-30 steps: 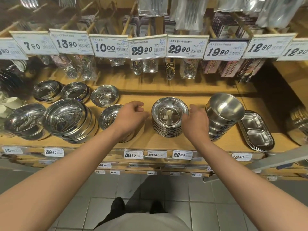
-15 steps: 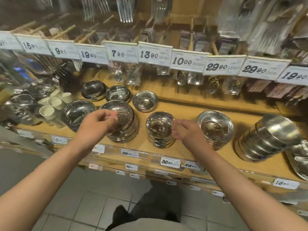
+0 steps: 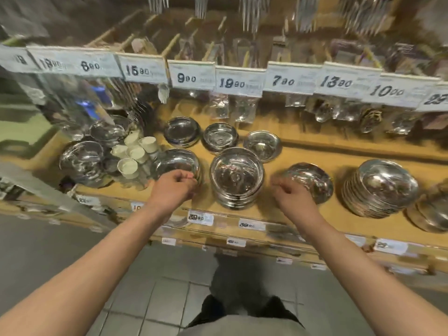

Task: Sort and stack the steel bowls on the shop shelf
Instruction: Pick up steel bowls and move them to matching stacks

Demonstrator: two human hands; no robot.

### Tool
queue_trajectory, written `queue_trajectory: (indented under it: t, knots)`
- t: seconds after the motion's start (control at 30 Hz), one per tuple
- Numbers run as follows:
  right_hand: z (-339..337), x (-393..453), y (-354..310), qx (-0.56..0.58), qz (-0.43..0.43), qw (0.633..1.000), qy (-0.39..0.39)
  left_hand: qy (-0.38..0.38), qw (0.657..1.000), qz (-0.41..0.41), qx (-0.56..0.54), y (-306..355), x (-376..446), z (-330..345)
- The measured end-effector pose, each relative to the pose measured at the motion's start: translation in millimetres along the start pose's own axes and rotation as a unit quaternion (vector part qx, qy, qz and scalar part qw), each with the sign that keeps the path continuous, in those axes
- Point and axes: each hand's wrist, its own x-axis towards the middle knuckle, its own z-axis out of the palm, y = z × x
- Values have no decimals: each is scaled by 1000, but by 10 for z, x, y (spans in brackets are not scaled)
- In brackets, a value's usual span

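Steel bowls spread along the wooden shelf [image 3: 303, 156], frame motion-blurred. Left hand [image 3: 173, 187] at the near rim of a wide bowl [image 3: 175, 162] front-left, fingers curled in at the rim; looks like a pinch on the edge, but blur means I cannot tell for sure. Right hand [image 3: 294, 196] loosely curled, just in front of a low bowl stack [image 3: 311, 179]; contact cannot tell, nothing visibly held. Between the hands: tall stack of nested bowls [image 3: 236, 177], upright. Far right: larger stack [image 3: 380, 187], leaning slightly, with another stack partly cut by the frame edge beside it. Back row behind the central stack: three single small bowls [image 3: 219, 137] side by side, apart. Left end: cluster of bowls plus white cups [image 3: 135, 151] lying tilted. Price tags [image 3: 238, 81] hang in a row above the shelf; packaged cutlery behind them, blurred.
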Motion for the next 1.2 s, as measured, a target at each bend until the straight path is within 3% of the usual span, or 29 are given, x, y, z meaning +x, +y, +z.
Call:
queue_trajectory:
  t: [0.17, 0.33, 0.53, 0.67, 0.87, 1.2]
  knots:
    - [74, 1, 116, 14, 40, 999, 9, -51, 996, 24, 71, 37, 169, 153]
    - [121, 190, 32, -13, 35, 999, -5, -4, 980, 51, 194, 65, 309, 353]
    - [260, 457, -131, -119, -44, 992, 2, -8, 989, -5, 145, 173, 479, 426]
    - [293, 540, -126, -147, -48, 988, 17, -2, 982, 11, 186, 197, 537, 503]
    - [280, 504, -297, -120, -61, 990, 35, 16, 967, 56, 249, 380, 517, 455]
    - [610, 470, -1019, -87, -4, 994, 66, -50, 986, 13, 160, 859, 691, -366]
